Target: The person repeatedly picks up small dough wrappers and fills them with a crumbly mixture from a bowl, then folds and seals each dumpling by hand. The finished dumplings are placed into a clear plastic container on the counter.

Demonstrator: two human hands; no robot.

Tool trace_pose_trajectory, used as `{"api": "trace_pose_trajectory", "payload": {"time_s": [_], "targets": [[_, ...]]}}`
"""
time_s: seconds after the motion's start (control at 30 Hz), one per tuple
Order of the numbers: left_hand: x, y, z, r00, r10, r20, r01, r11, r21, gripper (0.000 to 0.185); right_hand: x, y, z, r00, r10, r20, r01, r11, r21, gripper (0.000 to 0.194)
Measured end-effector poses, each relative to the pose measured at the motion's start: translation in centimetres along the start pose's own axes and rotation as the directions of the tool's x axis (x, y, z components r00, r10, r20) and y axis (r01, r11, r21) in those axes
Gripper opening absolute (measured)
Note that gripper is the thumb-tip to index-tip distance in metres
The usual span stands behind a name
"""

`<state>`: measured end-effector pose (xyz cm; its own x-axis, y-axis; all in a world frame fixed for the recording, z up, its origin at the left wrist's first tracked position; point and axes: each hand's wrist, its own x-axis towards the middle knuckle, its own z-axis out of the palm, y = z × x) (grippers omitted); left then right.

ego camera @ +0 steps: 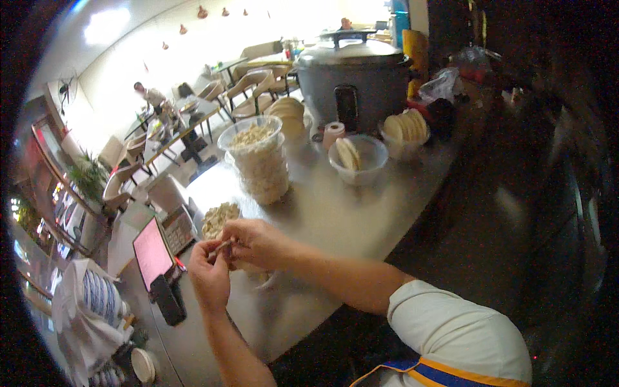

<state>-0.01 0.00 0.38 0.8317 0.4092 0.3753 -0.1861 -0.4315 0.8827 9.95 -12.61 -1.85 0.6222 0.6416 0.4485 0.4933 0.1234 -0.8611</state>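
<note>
My left hand (210, 271) and my right hand (256, 242) meet over the metal counter, their fingertips pinching a small pale piece of flatbread (222, 246), mostly covered by the fingers. Just beyond them is a heap of torn bread pieces (220, 218); its container is largely hidden. Farther back rises a stack of clear plastic bowls (261, 174), filled with similar crumbled pieces. To its right, a clear plastic bowl (360, 169) has whole round flatbreads (347, 154) standing in it. Under my hands something pale shows, too blurred to identify.
A large grey cooker (355, 82) stands at the back, near bowls of round flatbreads (406, 126) and a paper roll (333, 133). Left are a tablet (154, 251), a black device (168, 300) and stacked blue-and-white bowls (101, 295). One person (154, 96) bends over dining tables; another sits behind.
</note>
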Motion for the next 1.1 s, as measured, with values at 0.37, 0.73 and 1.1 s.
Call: {"api": "trace_pose_trajectory", "payload": {"time_s": [0.37, 0.73, 1.1], "targets": [[-0.5, -0.8, -0.1, 0.997, 0.073, -0.01, -0.073, 0.997, -0.004, 0.015, -0.3, -0.2, 0.3, 0.927, -0.355, -0.116, 0.32, 0.915, -0.248, 0.02], [-0.8, -0.2, 0.1, 0.998, 0.059, -0.014, -0.059, 0.998, -0.005, 0.016, -0.3, -0.6, 0.1, 0.95, -0.297, -0.091, 0.23, 0.87, -0.435, 0.017], [-0.3, -0.4, -0.1, 0.993, 0.037, -0.117, -0.045, 0.997, -0.067, 0.011, 0.1, 0.2, -0.2, 0.982, -0.109, -0.152, 0.076, 0.976, -0.204, 0.019]]}}
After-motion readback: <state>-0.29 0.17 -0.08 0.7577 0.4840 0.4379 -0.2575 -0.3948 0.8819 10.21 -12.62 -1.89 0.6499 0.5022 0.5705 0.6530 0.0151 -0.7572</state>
